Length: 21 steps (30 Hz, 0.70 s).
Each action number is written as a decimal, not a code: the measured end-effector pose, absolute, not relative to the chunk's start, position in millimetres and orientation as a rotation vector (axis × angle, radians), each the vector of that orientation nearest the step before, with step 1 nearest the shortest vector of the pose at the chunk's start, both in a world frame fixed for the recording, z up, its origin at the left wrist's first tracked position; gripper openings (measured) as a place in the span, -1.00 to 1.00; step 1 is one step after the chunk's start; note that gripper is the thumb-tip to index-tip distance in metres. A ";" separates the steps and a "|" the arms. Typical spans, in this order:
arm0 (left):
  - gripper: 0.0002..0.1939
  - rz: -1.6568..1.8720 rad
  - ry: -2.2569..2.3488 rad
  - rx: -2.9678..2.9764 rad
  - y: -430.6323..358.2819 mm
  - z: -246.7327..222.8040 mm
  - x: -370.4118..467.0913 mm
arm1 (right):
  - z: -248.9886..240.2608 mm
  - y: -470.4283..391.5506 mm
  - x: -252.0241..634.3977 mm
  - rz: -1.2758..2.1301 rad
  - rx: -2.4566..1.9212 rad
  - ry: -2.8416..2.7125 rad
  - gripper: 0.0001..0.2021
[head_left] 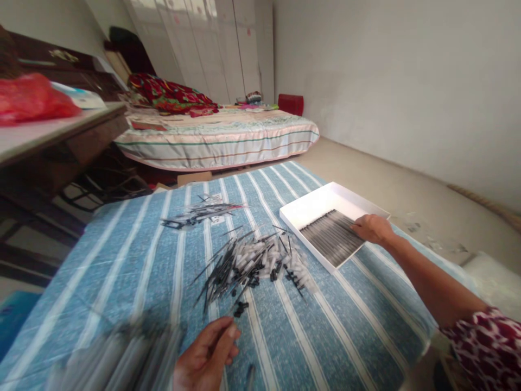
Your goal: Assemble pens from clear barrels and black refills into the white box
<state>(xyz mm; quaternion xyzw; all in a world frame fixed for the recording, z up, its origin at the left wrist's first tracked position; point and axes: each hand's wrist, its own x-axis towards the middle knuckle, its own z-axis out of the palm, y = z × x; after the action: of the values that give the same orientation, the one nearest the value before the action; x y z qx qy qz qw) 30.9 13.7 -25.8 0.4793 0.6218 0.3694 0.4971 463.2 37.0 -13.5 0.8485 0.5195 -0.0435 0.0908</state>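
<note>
A shallow white box lies on the bed-like surface with a blue striped cloth; inside is a row of slim dark grey sticks. My right hand is closed at the right end of this row, its fingertips pinched on one of the sticks. Low in the middle, my left hand is closed in a pinch; whatever it holds is too thin and blurred to name. Just beyond those fingers are small black pieces and a loose pile of black rods and clear-grey sleeves.
A smaller bunch of dark thin rods lies farther back. Blurred grey tubes fill the lower left. Behind stand a bed and a table with a red plastic bag. A wall runs along the right.
</note>
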 end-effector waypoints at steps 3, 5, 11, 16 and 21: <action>-0.60 0.903 1.525 1.198 12.7 -27.0 29.1 | -10.7 35.9 463.0 -0.141 2.491 1.543 -0.56; -0.64 0.905 1.529 1.236 11.8 -27.1 27.5 | -10.0 34.3 463.1 -0.148 2.475 1.549 -0.54; -0.71 0.958 1.606 1.302 15.1 -28.9 17.3 | -12.6 27.4 466.0 -0.102 2.478 1.604 -0.59; -0.68 0.988 1.699 1.414 19.1 -40.5 6.4 | -6.3 16.7 440.4 0.199 2.606 1.758 -0.68; -0.70 0.968 1.875 1.727 19.5 -41.5 -3.1 | -3.4 1.0 370.2 0.133 2.516 2.390 -0.63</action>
<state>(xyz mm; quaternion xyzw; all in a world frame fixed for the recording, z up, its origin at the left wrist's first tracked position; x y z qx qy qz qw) -3.1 19.5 -41.5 0.6199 0.6728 0.3473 0.2059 370.2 1.0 -3.4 0.7146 0.6788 0.0377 -0.1650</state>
